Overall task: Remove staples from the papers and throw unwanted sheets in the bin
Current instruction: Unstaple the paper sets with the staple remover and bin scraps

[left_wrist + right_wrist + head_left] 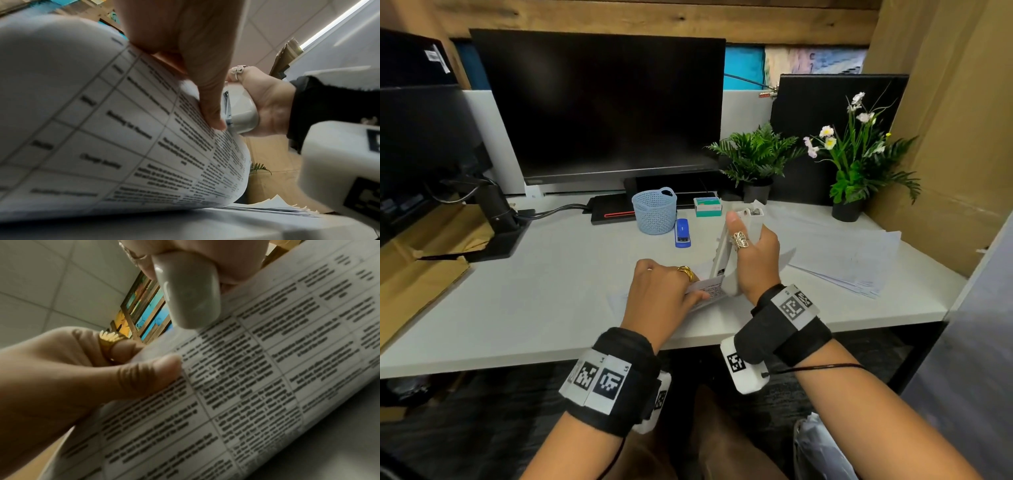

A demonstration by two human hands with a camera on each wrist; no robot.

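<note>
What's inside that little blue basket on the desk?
Nothing shows inside the blue basket: only its mesh wall and rim are seen from the head view. Its bottom is hidden by the near wall, so small things like pulled staples could lie there unseen.

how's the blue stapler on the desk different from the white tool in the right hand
The blue stapler lies flat on the desk, untouched; the white tool stands nearly upright, gripped by the right hand. The stapler is small; the tool looks longer. The tool's tip meets the papers pinched by the left hand; the stapler lies apart from them.
</note>
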